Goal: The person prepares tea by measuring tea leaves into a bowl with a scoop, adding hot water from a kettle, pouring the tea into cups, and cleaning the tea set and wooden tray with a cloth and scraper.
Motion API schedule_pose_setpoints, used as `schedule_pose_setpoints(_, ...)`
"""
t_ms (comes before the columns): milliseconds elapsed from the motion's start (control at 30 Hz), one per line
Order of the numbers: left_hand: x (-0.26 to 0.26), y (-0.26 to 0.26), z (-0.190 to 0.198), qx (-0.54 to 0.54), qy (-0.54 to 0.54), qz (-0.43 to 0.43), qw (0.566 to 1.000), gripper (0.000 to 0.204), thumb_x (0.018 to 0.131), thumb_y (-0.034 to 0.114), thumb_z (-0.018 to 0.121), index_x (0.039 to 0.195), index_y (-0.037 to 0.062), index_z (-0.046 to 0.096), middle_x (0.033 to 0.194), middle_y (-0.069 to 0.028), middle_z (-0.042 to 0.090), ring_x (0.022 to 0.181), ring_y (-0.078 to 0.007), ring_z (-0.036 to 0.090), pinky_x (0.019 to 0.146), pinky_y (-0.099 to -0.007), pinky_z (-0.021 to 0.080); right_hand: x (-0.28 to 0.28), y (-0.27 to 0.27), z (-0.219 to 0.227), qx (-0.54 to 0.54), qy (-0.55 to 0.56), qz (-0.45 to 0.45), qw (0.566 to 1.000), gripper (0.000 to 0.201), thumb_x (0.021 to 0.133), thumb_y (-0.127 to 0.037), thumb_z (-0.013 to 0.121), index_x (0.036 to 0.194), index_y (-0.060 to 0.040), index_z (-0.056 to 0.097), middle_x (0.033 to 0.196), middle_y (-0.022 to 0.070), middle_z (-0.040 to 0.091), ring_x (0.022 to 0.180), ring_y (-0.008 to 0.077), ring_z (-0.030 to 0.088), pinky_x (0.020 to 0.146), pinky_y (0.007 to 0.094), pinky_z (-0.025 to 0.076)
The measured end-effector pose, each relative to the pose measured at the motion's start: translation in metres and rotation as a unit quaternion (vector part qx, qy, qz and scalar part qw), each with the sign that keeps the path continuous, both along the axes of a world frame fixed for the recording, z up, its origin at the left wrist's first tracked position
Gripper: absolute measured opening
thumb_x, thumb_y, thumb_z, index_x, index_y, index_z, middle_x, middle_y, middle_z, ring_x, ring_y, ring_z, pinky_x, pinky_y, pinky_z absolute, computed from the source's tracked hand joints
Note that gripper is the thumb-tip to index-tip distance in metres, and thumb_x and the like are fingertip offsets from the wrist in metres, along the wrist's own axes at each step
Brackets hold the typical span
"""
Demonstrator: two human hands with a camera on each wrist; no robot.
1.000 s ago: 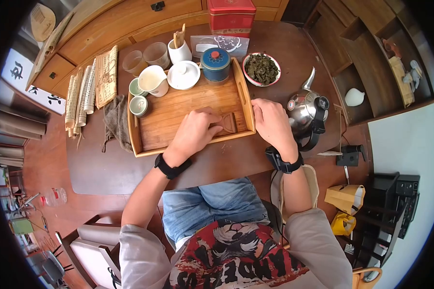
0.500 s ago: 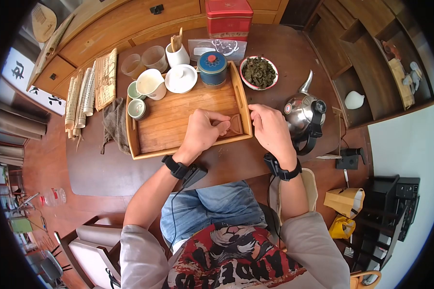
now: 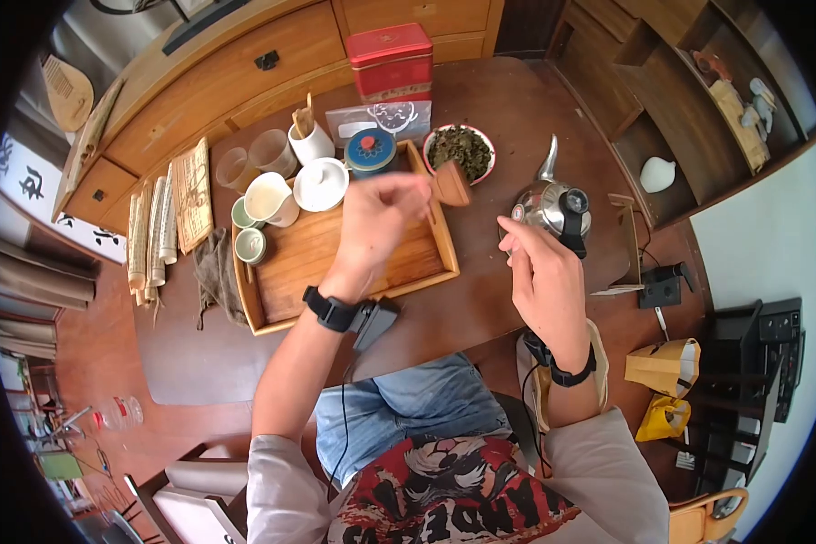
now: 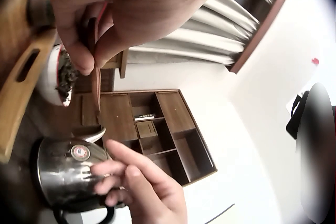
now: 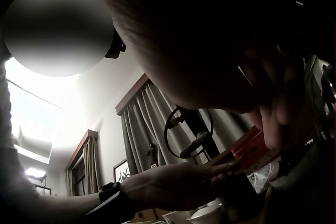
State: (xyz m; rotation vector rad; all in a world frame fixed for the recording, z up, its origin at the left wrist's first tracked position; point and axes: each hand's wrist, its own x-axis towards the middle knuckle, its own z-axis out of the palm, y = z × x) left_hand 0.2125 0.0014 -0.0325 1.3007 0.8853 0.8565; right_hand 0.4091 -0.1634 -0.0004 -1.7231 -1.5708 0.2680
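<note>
My left hand (image 3: 374, 220) is raised over the right part of the wooden tray (image 3: 290, 286). Thumb and fingertips pinch a thin brown wooden piece (image 3: 452, 184), which juts out to the right and overlaps the edge of the tea-leaf bowl (image 3: 490, 150) in the head view. Seen edge-on in the left wrist view, the same wooden piece (image 4: 96, 90) hangs below the fingertips. My right hand (image 3: 550, 286) hovers in front of the steel kettle (image 3: 542, 204), its fingers loosely bent and holding nothing. Dark rolled leaves (image 3: 458, 150) fill the bowl.
At the tray's back stand a blue canister (image 3: 370, 154), a white lidded cup (image 3: 321, 185), a white pitcher (image 3: 270, 199) and small green cups (image 3: 250, 245). A red tin (image 3: 390, 59) is behind. A grey cloth (image 3: 216, 276) and paper scrolls (image 3: 151, 231) lie left.
My left hand has picked up the wooden piece from the tray's front right corner and raised it toward the bowl. My right hand has moved off the tray's edge, toward me and rightward.
</note>
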Motion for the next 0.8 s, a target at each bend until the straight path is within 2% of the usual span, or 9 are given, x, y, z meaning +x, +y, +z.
schedule_pose_setpoints(67,0.018,0.014,0.014,0.073,0.038,0.033,0.996,0.022,0.105,0.008,0.078,0.123,-0.0033,0.082,0.103,-0.0078,0.084,0.086,-0.0136,0.076,0.082,-0.0305,0.062,0.001,-0.003,-0.001,0.000,0.000,-0.003,1.000,0.034,0.098,0.006,0.063,0.130,-0.0016,0.072,0.102,0.0135,0.077,0.088,0.0376,0.077,0.077,0.0457,0.061)
schedule_pose_setpoints(167,0.039,0.033,0.030,0.402,0.162,0.070,0.899,0.021,0.099,0.002,0.076,0.119,-0.0001,0.083,0.106,-0.0179,0.083,0.090,-0.0281,0.082,0.081,-0.0355,0.063,0.001,-0.005,-0.004,-0.008,0.000,0.003,1.000,0.032,0.099,0.005,0.063,0.129,-0.0018,0.072,0.102,0.0140,0.078,0.088,0.0376,0.077,0.077,0.0457,0.061)
schedule_pose_setpoints(267,0.052,0.039,0.025,0.494,0.202,0.089,0.841,0.018,0.098,0.001,0.076,0.114,-0.0014,0.082,0.106,-0.0202,0.081,0.091,-0.0334,0.081,0.080,-0.0372,0.063,-0.002,-0.007,-0.009,-0.017,0.002,0.014,1.000,0.030,0.100,0.003,0.064,0.128,-0.0018,0.072,0.102,0.0146,0.077,0.088,0.0377,0.077,0.077,0.0460,0.061)
schedule_pose_setpoints(333,0.055,0.037,0.022,0.502,0.215,0.090,0.833,0.016,0.097,0.002,0.077,0.112,-0.0016,0.081,0.106,-0.0215,0.081,0.090,-0.0346,0.081,0.080,-0.0376,0.064,-0.003,-0.007,-0.010,-0.020,0.005,0.016,1.000,0.029,0.101,0.002,0.064,0.128,-0.0018,0.073,0.102,0.0149,0.077,0.088,0.0379,0.076,0.077,0.0462,0.061)
schedule_pose_setpoints(400,0.054,0.033,0.020,0.417,0.196,0.097,0.882,0.017,0.096,0.003,0.079,0.112,-0.0008,0.081,0.105,-0.0200,0.082,0.091,-0.0306,0.082,0.081,-0.0366,0.064,-0.004,-0.006,-0.011,-0.023,0.003,0.026,0.999,0.027,0.102,0.000,0.064,0.127,-0.0017,0.073,0.101,0.0150,0.076,0.087,0.0385,0.076,0.077,0.0467,0.061)
schedule_pose_setpoints(600,0.018,0.008,0.027,0.329,0.178,0.109,0.921,0.019,0.093,0.004,0.083,0.112,0.0000,0.082,0.098,-0.0127,0.084,0.088,-0.0207,0.083,0.082,-0.0331,0.063,-0.004,-0.004,-0.015,-0.032,0.012,0.030,0.999,0.024,0.104,-0.002,0.064,0.126,-0.0015,0.073,0.100,0.0154,0.076,0.087,0.0391,0.076,0.076,0.0474,0.061)
schedule_pose_setpoints(733,-0.015,-0.008,0.003,0.373,0.242,0.073,0.893,0.013,0.094,0.001,0.081,0.107,-0.0012,0.082,0.096,-0.0128,0.082,0.085,-0.0218,0.081,0.082,-0.0336,0.062,-0.003,-0.002,-0.023,-0.036,0.007,0.029,0.999,0.023,0.105,-0.004,0.064,0.125,-0.0017,0.073,0.101,0.0161,0.076,0.087,0.0398,0.076,0.076,0.0473,0.061)
schedule_pose_setpoints(767,-0.020,-0.009,-0.007,0.383,0.254,0.065,0.886,0.011,0.093,0.001,0.079,0.103,-0.0013,0.079,0.098,-0.0173,0.080,0.085,-0.0357,0.078,0.075,-0.0432,0.062,-0.004,-0.001,-0.025,-0.042,0.011,0.036,0.998,0.023,0.105,-0.005,0.064,0.126,-0.0020,0.073,0.102,0.0165,0.076,0.087,0.0403,0.075,0.076,0.0475,0.061)
schedule_pose_setpoints(800,-0.022,-0.009,-0.010,0.383,0.257,0.065,0.885,0.011,0.093,0.001,0.079,0.103,-0.0013,0.079,0.098,-0.0173,0.080,0.085,-0.0357,0.078,0.075,-0.0432,0.062,-0.005,0.000,-0.027,-0.046,0.014,0.043,0.998,0.023,0.105,-0.006,0.065,0.126,-0.0022,0.073,0.102,0.0170,0.076,0.087,0.0408,0.075,0.075,0.0477,0.061)
